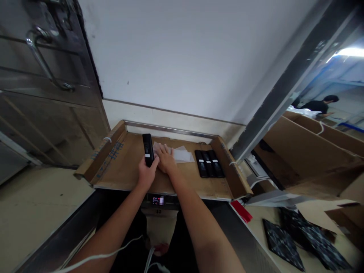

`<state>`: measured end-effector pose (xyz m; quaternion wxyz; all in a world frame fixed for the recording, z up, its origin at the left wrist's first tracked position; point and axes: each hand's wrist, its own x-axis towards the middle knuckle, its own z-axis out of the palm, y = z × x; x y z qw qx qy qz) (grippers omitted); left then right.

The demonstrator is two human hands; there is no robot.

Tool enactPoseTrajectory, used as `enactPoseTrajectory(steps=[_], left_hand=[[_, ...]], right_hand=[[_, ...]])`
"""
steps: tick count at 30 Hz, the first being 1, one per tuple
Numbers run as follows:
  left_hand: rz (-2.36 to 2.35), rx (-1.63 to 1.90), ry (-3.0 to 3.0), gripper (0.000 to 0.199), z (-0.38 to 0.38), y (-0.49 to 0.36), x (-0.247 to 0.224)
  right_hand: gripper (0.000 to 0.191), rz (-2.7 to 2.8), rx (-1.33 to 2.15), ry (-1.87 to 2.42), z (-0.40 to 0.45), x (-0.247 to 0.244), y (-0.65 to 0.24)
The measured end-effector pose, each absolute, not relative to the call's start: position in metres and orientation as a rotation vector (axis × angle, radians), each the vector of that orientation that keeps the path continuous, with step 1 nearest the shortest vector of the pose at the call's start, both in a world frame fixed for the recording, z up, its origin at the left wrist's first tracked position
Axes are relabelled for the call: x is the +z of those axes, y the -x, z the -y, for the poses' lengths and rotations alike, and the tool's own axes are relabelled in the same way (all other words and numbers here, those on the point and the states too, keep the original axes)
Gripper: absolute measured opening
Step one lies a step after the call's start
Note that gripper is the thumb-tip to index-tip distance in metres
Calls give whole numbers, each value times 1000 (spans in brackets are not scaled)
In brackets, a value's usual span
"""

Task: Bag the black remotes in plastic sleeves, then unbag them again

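Note:
A black remote-like device (148,146) with a small white label stands tilted up in my left hand (147,172), whose fingers wrap round its lower end. Beside it, my right hand (166,158) lies with fingers spread on thin translucent white sheets or bags (183,154). Whether anything is under that palm is hidden. Three similar black devices (208,163) with white labels lie side by side at the right of the cardboard-lined tray (122,172).
Cardboard walls (230,167) edge the tray, with a white wall behind. A metal door (48,76) is at left. Large cardboard boxes (318,151) stand at right; beyond them a person (320,106) bends over. White cables hang near my lap.

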<state>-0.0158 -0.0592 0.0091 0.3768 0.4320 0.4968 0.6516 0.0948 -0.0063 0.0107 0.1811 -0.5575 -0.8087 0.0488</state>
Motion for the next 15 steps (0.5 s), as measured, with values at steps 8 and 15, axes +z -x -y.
enactPoseTrajectory(steps=[8,15], left_hand=[[-1272,1420,-1420,31,59,11,9],[-938,1028,-1863,27,72,2,10]], right_hand=[[39,1334,817,1185,59,17,-93],[42,858,966,1274,83,14,-124]])
